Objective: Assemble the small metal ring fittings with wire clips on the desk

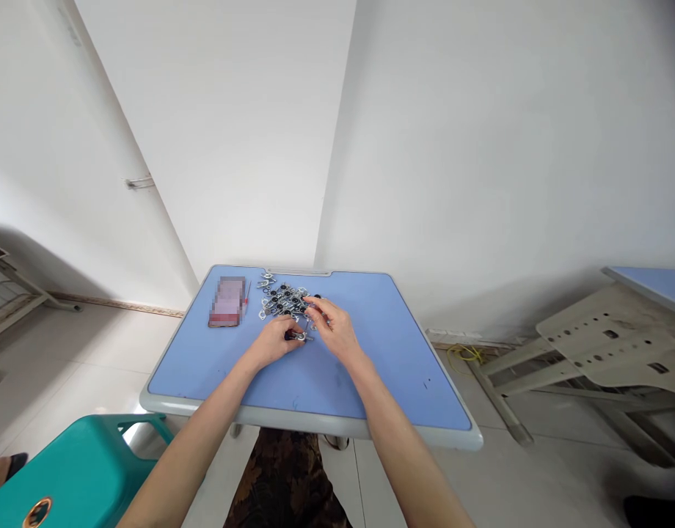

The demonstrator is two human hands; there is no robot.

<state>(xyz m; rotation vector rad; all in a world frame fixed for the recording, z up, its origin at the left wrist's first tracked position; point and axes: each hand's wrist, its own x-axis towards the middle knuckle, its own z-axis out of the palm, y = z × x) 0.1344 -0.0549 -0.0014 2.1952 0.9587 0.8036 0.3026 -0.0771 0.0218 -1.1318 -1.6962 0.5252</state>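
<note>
Between the two hands, near the middle of the blue table, the left hand pinches a small silver metal fitting with a black part, its long axis lying left-right, steadied low against the tabletop. Right hand reaches, fingers loosely curled, into the heap of similar metal fittings just beyond; whether it grips one I cannot tell.
</note>
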